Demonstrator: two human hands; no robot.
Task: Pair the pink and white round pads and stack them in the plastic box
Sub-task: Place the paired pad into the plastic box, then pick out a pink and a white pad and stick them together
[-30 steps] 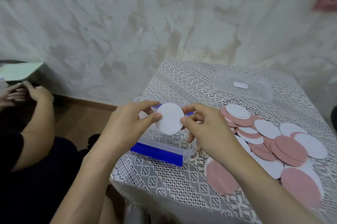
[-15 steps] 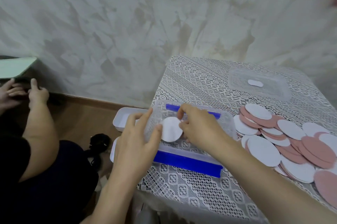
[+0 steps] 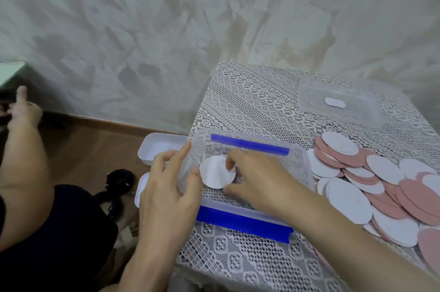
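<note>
A clear plastic box (image 3: 300,160) with blue latches stands at the table's left edge. Inside it a white round pad (image 3: 214,176) lies near the left end; I cannot tell whether a pink pad sits under it. My right hand (image 3: 262,180) reaches into the box, its index finger on top of the pad and its thumb at the pad's near edge. My left hand (image 3: 166,196) grips the box's left wall, thumb inside and touching the pad's rim. A loose pile of pink and white pads (image 3: 381,187) lies to the right of the box.
The box's clear lid (image 3: 357,113) lies at the back of the lace tablecloth. Two white trays (image 3: 162,146) and a black bundle (image 3: 119,180) sit on the floor to the left. Another person's arm (image 3: 21,149) is at the far left. A wall stands behind.
Both hands have lowered the white pad from mid-air into the box. My left hand has moved off the pad onto the box's left wall.
</note>
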